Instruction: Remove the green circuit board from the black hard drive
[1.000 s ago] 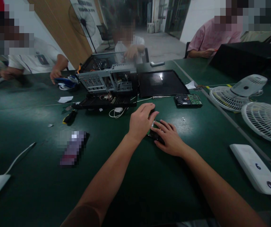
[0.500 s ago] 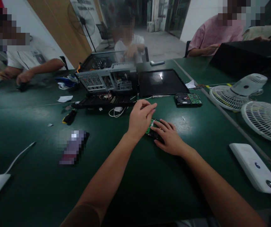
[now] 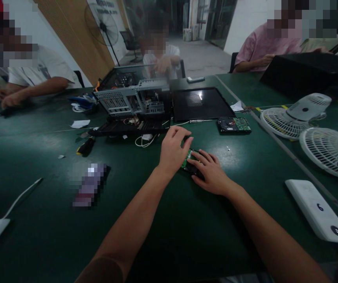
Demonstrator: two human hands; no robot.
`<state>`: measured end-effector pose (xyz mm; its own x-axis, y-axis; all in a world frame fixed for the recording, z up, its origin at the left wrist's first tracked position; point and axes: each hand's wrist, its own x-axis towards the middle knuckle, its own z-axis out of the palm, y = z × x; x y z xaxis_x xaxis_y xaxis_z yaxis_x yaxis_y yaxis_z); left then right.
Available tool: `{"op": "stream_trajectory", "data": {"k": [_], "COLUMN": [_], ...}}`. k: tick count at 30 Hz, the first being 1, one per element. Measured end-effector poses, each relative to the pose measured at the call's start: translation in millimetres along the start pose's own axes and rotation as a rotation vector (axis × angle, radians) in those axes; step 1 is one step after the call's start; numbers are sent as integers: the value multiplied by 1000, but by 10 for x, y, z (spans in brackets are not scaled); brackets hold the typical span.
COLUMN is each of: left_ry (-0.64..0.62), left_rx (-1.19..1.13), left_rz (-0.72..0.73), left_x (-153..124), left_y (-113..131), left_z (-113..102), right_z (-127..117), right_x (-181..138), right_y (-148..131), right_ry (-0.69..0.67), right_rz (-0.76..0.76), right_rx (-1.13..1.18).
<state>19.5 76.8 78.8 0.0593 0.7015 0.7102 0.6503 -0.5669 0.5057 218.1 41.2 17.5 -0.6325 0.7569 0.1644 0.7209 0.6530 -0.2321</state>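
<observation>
A hard drive (image 3: 188, 166) with a green circuit board facing up lies on the table in front of me, partly hidden under my fingers. My right hand (image 3: 212, 171) rests over it from the right, fingers spread across the top and thumb at the near edge, holding it against the table. Just above the drive's left end is my left hand (image 3: 173, 149). Its fingers are curled, thumb and index close together; what they pinch, if anything, cannot be made out. A second hard drive (image 3: 234, 125) lies farther off to the right.
An opened computer case (image 3: 132, 100) stands behind my hands, beside a black side panel (image 3: 202, 103). A screwdriver (image 3: 85, 146) and a blurred-out phone-like object (image 3: 90, 184) lie left. White fans (image 3: 329, 151) and a white power bank (image 3: 319, 210) are right. People sit around the table.
My left thumb and index finger have shifted a little, the index fingertip drawing back. My right hand stays on the hard drive. The person at the left has moved their hands leftward.
</observation>
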Motion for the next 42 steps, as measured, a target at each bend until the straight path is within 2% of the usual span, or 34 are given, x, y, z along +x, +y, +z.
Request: {"op": "stream_trajectory", "data": {"k": [5,22,34,42], "left_ry": [-52,-21,-18,-64], "left_rx": [-49,-81,110,102], "left_rz": [28,-46,51,65], "left_x": [15,-20,-15,5], "left_y": [8,6,25,17], "left_z": [-16,44,3,7], "right_z": [3,-11,-4,-3], "right_x": [2,-3,-3,-1], "right_y": [2,0,-3,0], "right_ry": [2,-3,0,-6], "right_rz": [2,-3,2,1], "right_rx": [4,4,-4,-3]}}
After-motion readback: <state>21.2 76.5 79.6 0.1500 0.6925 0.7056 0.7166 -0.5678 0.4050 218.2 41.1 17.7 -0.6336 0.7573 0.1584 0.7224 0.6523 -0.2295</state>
